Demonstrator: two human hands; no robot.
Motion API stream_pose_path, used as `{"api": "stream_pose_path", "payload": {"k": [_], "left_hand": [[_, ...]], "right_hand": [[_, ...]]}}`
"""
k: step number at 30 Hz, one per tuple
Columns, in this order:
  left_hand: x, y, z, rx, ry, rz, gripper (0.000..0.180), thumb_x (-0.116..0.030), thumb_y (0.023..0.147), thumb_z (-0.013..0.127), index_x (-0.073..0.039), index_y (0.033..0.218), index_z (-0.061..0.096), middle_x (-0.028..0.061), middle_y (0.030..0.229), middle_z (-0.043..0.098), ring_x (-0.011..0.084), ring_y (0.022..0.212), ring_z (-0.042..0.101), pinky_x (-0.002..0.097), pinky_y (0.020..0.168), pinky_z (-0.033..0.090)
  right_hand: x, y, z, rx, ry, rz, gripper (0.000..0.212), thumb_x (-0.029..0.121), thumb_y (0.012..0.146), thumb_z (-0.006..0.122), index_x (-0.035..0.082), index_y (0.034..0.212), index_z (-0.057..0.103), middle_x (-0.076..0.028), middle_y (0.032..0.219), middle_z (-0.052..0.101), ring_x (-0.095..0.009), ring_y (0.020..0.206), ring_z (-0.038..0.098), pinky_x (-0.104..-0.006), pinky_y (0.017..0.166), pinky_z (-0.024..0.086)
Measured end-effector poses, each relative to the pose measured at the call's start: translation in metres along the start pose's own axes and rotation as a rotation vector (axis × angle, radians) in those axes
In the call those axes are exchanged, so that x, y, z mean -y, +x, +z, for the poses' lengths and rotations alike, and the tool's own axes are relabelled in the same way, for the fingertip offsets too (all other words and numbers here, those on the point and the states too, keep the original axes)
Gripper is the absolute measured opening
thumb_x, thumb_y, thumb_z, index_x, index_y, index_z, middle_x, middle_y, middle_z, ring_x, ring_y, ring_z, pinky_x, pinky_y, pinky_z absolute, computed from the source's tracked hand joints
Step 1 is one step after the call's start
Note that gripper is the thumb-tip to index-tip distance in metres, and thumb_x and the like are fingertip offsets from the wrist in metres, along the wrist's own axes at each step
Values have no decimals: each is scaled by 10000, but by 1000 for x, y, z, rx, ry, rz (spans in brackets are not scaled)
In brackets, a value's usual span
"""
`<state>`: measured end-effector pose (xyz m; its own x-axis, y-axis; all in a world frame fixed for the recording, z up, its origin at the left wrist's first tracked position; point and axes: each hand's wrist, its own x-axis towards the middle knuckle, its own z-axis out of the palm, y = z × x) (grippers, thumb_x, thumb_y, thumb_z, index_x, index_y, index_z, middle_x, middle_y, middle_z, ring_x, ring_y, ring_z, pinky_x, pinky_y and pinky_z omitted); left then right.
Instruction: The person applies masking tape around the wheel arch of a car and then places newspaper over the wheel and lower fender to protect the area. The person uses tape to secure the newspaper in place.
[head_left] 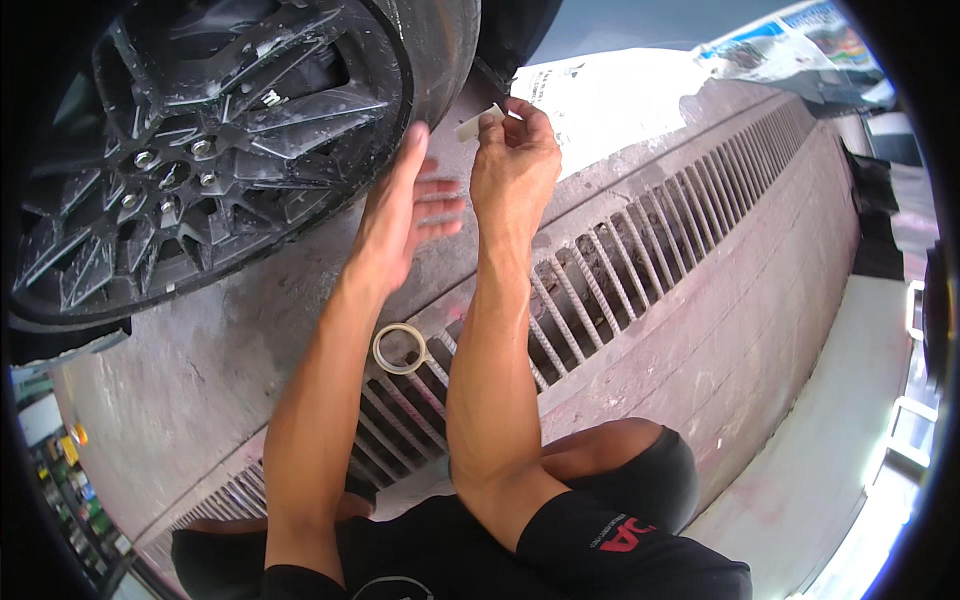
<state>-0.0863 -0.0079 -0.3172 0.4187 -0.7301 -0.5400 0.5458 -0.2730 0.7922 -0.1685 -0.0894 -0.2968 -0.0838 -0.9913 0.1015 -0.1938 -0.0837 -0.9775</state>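
My right hand (515, 165) pinches a short pale strip of masking tape (478, 124) between thumb and fingertips, just beside the tire (440, 75). To its left, my left hand (405, 215) is open and holds nothing, thumb raised and fingers apart, slightly smeared by motion. It is near the rim of a black car wheel (175, 172) with dusty, scuffed spokes. Below my left hand, a roll of masking tape (379, 352) lies flat at the edge of a metal floor grate (590, 280).
White paper sheeting (610, 100) spreads on the floor beyond my right hand, with printed newspaper (790, 45) at the far right. The grate runs diagonally across the concrete floor (700, 330). My bent knee (630, 450) is at the lower right. Small colourful items (70, 480) stand at the far left.
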Motion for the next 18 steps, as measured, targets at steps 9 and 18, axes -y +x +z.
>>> {"api": "stream_pose_path", "payload": {"k": [9,18], "left_hand": [[8,39,31,122,-281,65,450,-388,952,725,-67,1252,624,106,1107,656,210,990,647,418,865,565],[25,62,64,293,-571,97,216,-300,1041,706,-93,1102,716,6,1006,678,130,897,633,366,884,547]], "right_hand": [[7,37,-10,259,-228,-113,162,92,970,732,-25,1076,766,-130,915,790,-168,809,706,-335,766,553],[19,58,-17,401,-576,-359,212,138,972,692,-11,1100,772,-166,908,801,-266,849,787,-383,792,599]]}}
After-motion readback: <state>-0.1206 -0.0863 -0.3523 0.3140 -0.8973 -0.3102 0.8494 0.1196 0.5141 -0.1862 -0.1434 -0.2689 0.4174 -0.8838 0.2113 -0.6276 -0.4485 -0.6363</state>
